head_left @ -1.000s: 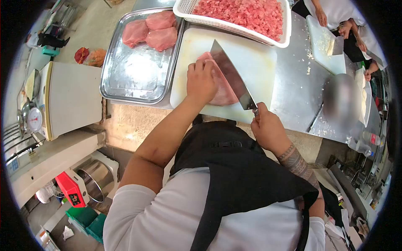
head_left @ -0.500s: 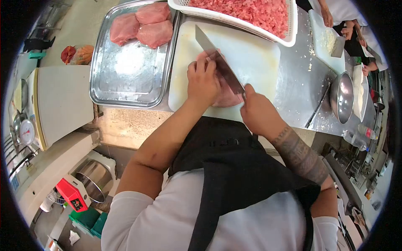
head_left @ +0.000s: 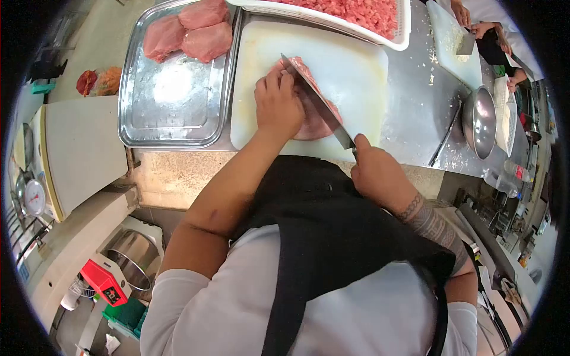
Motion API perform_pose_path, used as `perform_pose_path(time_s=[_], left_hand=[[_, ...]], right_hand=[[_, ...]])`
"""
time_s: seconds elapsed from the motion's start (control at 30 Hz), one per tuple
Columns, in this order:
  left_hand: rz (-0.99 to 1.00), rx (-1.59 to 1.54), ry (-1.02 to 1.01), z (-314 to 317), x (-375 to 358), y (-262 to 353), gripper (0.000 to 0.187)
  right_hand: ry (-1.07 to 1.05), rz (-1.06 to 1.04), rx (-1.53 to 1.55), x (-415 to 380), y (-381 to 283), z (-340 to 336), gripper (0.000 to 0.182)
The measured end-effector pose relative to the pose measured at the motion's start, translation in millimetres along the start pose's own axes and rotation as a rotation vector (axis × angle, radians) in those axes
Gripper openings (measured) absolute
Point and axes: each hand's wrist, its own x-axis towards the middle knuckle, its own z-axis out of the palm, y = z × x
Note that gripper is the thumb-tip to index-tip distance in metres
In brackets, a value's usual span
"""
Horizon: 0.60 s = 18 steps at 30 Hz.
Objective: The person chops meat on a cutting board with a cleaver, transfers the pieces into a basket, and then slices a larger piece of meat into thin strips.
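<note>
A slab of raw pink meat [head_left: 311, 126] lies on the white cutting board [head_left: 362, 74]. My left hand [head_left: 279, 102] presses it down from the left, fingers bent over its far part, close to the blade. In my right hand [head_left: 382, 171] is the handle of a large knife [head_left: 325, 111], closed tightly around it. The blade runs diagonally across the meat, tip pointing away and to the left. A narrow strip of meat shows along the blade's right side. How deep the edge sits is hidden.
A metal tray [head_left: 172, 127] holding several meat pieces [head_left: 206, 41] stands left. Beyond the board is a white basket [head_left: 402, 26] of diced meat. A steel bowl [head_left: 479, 121] and a dark rod [head_left: 445, 135] lie right, near another person's hands [head_left: 482, 28] at a second board [head_left: 442, 35].
My right hand has drawn the knife back toward me and slightly right. More meat shows right of the blade. My left hand stays on the slab. The whole view has shifted slightly.
</note>
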Motion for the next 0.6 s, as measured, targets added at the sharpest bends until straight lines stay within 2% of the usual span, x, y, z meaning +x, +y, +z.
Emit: perform_pose_path(time_s=[0.17,0.3,0.4,0.5,0.6], left_hand=[[0.038,0.003,0.028,2.0,-2.1,-4.9,0.04],[0.058,0.001,0.029,-0.1,2.2,-4.8,0.037],[0.054,-0.012,0.042,1.2,-3.4,-6.6,0.035],[0.058,-0.063,0.066,2.6,-3.8,-9.3,0.033],[0.055,-0.098,0.069,0.7,0.4,-12.9,0.031]], right_hand=[[0.236,-0.117,0.054,64.1,4.2,54.6,0.027],[0.328,-0.202,0.067,72.0,-2.2,48.7,0.025],[0.252,-0.15,0.027,3.5,3.9,27.0,0.024],[0.096,0.064,0.015,-4.7,31.8,61.3,0.024],[0.199,-0.053,0.018,26.7,37.1,71.8,0.024]])
